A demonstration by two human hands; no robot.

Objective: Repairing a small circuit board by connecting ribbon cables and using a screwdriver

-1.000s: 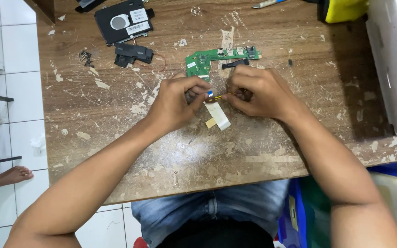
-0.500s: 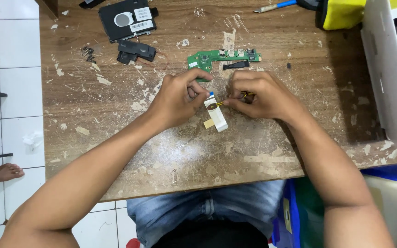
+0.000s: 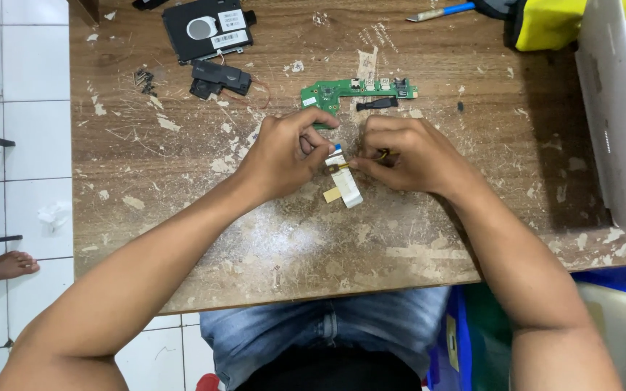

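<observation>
My left hand [image 3: 288, 148] and my right hand [image 3: 407, 153] meet over the middle of a worn wooden table [image 3: 182, 166]. Between their fingertips they pinch a white flat ribbon cable [image 3: 343, 181] with a blue tip and a tan patch; its lower end lies on the table. My right hand's fingers also close around a small dark and yellow part, mostly hidden. Just beyond the hands lies a green circuit board [image 3: 356, 92] with a black strip beside it.
A black hard drive [image 3: 208, 29] and a small black speaker part [image 3: 217, 77] with a few screws lie at the back left. A blue-handled tool [image 3: 443, 11] and a yellow and black bag [image 3: 559, 22] sit at the back right. A grey laptop case [image 3: 617, 130] stands at the right edge.
My hands have stayed together on the ribbon cable, which now hangs lower and more exposed between them. The view has shifted slightly.
</observation>
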